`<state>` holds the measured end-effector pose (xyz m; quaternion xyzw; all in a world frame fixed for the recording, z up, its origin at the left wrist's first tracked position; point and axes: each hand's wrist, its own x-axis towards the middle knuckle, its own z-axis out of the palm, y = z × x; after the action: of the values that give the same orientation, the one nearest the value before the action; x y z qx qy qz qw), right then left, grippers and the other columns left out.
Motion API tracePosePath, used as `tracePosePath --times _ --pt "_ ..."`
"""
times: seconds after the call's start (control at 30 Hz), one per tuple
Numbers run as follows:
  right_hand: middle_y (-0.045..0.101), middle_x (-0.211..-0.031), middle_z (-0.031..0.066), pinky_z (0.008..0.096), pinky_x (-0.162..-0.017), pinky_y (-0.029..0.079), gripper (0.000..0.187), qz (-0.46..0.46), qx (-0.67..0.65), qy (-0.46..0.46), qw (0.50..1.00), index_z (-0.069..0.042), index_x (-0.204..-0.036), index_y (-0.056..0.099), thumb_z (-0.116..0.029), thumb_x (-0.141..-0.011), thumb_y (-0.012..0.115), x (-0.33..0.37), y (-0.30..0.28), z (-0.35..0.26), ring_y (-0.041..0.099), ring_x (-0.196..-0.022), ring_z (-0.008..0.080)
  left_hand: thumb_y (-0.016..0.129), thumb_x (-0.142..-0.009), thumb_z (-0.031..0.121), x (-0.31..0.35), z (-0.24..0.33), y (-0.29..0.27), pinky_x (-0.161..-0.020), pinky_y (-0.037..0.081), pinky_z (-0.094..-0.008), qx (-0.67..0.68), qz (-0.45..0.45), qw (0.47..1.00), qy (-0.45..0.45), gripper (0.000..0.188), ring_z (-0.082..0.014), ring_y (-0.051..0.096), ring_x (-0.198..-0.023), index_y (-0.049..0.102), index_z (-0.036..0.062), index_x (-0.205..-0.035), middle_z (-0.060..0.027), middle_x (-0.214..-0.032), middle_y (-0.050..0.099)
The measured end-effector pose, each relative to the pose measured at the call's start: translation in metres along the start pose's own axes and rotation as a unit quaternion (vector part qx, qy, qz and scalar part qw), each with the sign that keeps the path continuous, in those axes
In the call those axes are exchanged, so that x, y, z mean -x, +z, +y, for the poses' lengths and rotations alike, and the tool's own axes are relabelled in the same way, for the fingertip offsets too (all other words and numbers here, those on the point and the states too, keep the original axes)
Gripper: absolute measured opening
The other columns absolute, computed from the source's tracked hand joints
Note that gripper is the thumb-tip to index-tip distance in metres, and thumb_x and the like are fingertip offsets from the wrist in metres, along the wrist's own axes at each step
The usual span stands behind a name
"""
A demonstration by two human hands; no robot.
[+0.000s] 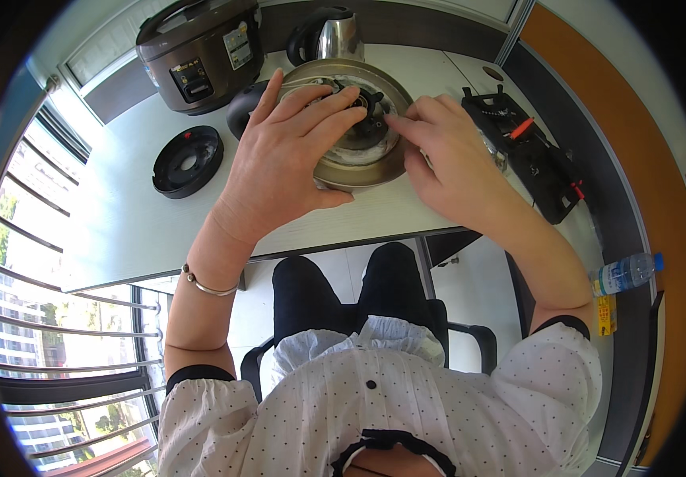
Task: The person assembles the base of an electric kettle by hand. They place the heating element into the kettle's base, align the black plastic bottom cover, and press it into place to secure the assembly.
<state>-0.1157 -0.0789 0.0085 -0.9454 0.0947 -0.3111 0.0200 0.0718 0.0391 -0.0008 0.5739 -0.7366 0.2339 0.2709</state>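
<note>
Round metal vessel (368,172) w/ blk centre part (373,127), on desk (295,235) betw. both hands. L hand (283,151) — spread wide over vessel's L side; R hand (450,151) — fingers narrow, index tip near centre part, grip unclear. Blk round base (171,168) at L.

Forearms (540,246) angle inward; the left hand (279,155) spreads palm-down, thumb apart; the right hand (450,151) curls, index finger extended.
</note>
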Motion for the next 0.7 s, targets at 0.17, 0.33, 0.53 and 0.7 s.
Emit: tracePosePath --times 0.17,0.33,0.53,0.7 --pt "0.059 -0.089 0.0124 0.0386 -0.079 0.045 0.030 0.005 0.010 -0.005 1.000 0.005 -0.100 0.069 -0.003 -0.072 0.061 -0.001 0.006 0.004 0.052 -0.087 0.0293 0.086 -0.045 0.022 0.000 0.000 0.000 -0.115 0.025 -0.0496 0.002 0.003 1.000 0.002 0.083 -0.0243 0.050 -0.122 0.059 0.0151 -0.123 0.0004 -0.133 0.056" --pt "0.059 -0.087 0.0126 0.0389 -0.079 0.044 0.028 -0.011 0.000 0.009 1.000 0.005 -0.098 0.069 -0.004 -0.072 0.061 0.000 0.006 0.001 0.052 -0.086 0.0295 0.086 -0.044 0.021 0.000 0.001 0.000 -0.116 0.025 -0.0498 0.007 -0.001 1.000 0.008 0.083 -0.0244 0.050 -0.122 0.059 0.0151 -0.122 0.0002 -0.133 0.056" --pt "0.059 -0.085 0.0116 0.0390 -0.078 0.044 0.027 -0.032 0.012 -0.002 0.999 0.004 -0.095 0.069 -0.004 -0.071 0.062 0.000 0.000 -0.001 0.052 -0.086 0.0291 0.086 -0.044 0.020 0.001 0.002 0.000 -0.115 0.025 -0.0500 0.012 -0.002 1.000 0.012 0.083 -0.0244 0.050 -0.122 0.060 0.0144 -0.122 -0.0001 -0.132 0.057" --pt "0.058 -0.088 0.0120 0.0375 -0.078 0.044 0.029 -0.005 0.031 0.002 1.000 0.004 -0.100 0.067 0.001 -0.072 0.059 -0.001 -0.003 -0.001 0.051 -0.088 0.0291 0.085 -0.044 0.020 0.000 0.002 0.001 -0.115 0.025 -0.0502 0.014 0.002 1.000 0.013 0.083 -0.0247 0.050 -0.122 0.060 0.0138 -0.122 -0.0003 -0.132 0.057"
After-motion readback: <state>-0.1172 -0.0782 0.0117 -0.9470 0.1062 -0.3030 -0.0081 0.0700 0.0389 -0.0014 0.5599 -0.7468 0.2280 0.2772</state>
